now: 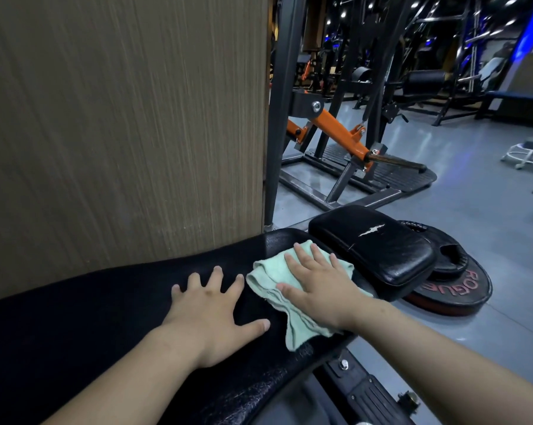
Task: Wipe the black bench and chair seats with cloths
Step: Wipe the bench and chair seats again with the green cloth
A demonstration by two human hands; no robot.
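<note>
A long black padded bench (84, 317) runs from the lower left toward the centre. A pale green cloth (268, 280) lies crumpled on its far end. My right hand (320, 283) presses flat on the cloth with straight, spread fingers. My left hand (210, 308) rests flat on the bare bench pad just left of the cloth, fingers spread and holding nothing. A smaller black seat pad (378, 243) with a torn patch adjoins the bench end, right beyond my right hand.
A brown wood-grain wall panel (121, 118) rises directly behind the bench. Black weight plates (461, 286) lie on the grey floor right of the seat pad. An orange and black gym machine (335, 133) stands behind, with more equipment further back.
</note>
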